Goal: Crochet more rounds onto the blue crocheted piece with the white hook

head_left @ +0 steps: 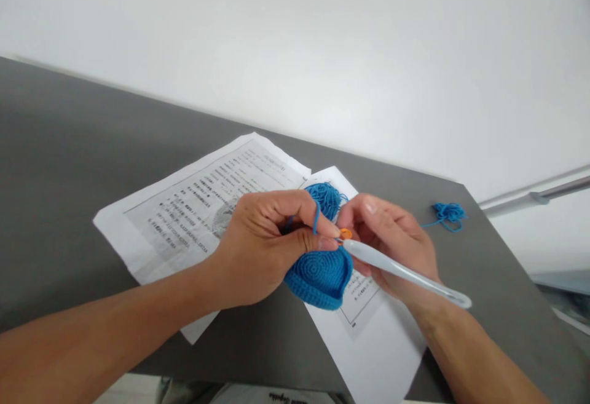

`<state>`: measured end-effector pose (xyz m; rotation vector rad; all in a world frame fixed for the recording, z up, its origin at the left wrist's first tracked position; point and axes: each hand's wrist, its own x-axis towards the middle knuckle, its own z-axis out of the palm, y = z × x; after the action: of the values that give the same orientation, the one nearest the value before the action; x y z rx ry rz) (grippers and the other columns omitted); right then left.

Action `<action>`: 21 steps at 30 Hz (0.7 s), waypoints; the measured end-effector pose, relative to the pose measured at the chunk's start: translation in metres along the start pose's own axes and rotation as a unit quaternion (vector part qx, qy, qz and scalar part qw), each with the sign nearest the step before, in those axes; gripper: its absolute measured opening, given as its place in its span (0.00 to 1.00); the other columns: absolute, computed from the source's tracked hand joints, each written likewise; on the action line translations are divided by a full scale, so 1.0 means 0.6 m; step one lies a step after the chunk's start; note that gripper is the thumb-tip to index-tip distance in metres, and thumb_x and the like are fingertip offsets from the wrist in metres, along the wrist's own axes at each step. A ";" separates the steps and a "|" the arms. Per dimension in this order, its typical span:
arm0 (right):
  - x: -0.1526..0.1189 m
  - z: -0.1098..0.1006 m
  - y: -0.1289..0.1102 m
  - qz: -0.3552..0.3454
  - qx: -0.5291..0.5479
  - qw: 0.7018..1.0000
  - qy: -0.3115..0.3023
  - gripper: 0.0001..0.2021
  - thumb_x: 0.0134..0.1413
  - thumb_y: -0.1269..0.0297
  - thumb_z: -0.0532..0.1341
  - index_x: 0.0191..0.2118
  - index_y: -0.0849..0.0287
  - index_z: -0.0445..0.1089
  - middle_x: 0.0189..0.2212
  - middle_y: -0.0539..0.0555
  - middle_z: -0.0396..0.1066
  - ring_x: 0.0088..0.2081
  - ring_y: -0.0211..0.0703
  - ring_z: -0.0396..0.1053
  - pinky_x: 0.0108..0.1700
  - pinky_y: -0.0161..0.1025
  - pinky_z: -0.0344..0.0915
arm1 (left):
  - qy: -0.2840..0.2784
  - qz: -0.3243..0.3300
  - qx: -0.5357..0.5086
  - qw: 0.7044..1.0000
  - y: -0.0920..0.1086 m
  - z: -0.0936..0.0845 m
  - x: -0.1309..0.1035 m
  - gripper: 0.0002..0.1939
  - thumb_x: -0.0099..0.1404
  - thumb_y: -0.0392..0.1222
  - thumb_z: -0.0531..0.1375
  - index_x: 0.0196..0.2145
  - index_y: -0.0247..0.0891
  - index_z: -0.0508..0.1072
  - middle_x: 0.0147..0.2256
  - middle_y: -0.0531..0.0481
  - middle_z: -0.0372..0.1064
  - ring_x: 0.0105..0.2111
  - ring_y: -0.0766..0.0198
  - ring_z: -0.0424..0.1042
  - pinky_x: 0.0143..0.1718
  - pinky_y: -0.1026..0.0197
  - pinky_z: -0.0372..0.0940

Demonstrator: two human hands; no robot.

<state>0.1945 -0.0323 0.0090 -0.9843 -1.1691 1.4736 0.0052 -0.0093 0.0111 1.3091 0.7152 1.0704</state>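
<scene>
My left hand (pixel 271 238) is closed on a round, cupped blue crochet piece (pixel 318 269), pinching its upper edge between thumb and index finger. A strand of blue yarn (pixel 317 216) loops over that index finger. The tip of a crochet hook (pixel 401 269) with a pale handle is at the pinched edge, its handle slanting down to the right across my right hand. At the same edge sits a small orange stitch marker (pixel 345 233). My right hand (pixel 391 238) has its bent fingers closed at the marker; the fingertips are partly hidden behind the hook.
Two printed sheets (pixel 175 207) lie under my hands on the dark grey table (pixel 59 207). A blue yarn bundle (pixel 325 198) rests behind the piece, another yarn tangle (pixel 449 214) toward the right edge. A white wall (pixel 295 53) stands behind, and a metal rail (pixel 534 198) at right.
</scene>
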 end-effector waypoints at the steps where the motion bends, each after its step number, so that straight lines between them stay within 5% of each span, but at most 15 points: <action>1: 0.001 0.000 -0.001 0.021 -0.016 1.000 -0.008 0.19 0.63 0.51 0.67 0.27 0.60 0.74 0.16 0.45 0.63 0.14 0.29 0.54 0.14 0.28 0.50 | -0.009 -0.006 0.020 1.000 -0.001 0.000 -0.002 0.06 0.56 0.31 0.71 0.24 0.37 0.80 0.28 0.50 0.82 0.27 0.64 0.78 0.27 0.66 0.68; 4: 0.002 -0.002 -0.005 0.040 -0.060 0.997 -0.029 0.20 0.55 0.52 0.73 0.24 0.61 0.70 0.16 0.45 0.62 0.17 0.28 0.52 0.18 0.28 0.49 | -0.018 -0.018 0.062 0.998 -0.003 -0.001 -0.004 0.06 0.55 0.35 0.72 0.24 0.37 0.80 0.24 0.50 0.78 0.24 0.64 0.74 0.23 0.66 0.63; 13: -0.013 -0.006 -0.025 0.097 -0.091 0.988 -0.079 0.19 0.60 0.52 0.68 0.26 0.60 0.69 0.15 0.41 0.53 0.18 0.29 0.44 0.19 0.32 0.41 | -0.002 -0.023 0.139 0.990 -0.001 -0.001 -0.002 0.05 0.55 0.36 0.72 0.24 0.39 0.81 0.22 0.53 0.75 0.21 0.68 0.65 0.22 0.66 0.57; 21: -0.006 0.014 -0.006 0.049 -0.012 0.999 0.015 0.18 0.52 0.53 0.72 0.23 0.60 0.70 0.12 0.42 0.57 0.15 0.28 0.45 0.16 0.30 0.42 | 0.040 -0.010 0.120 0.992 0.009 0.003 -0.005 0.06 0.56 0.36 0.73 0.24 0.39 0.80 0.25 0.53 0.79 0.23 0.68 0.70 0.23 0.67 0.61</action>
<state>0.1880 -0.0372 0.0143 -1.0906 -1.1335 1.5183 0.0046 -0.0129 0.0163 1.4667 0.9384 1.0497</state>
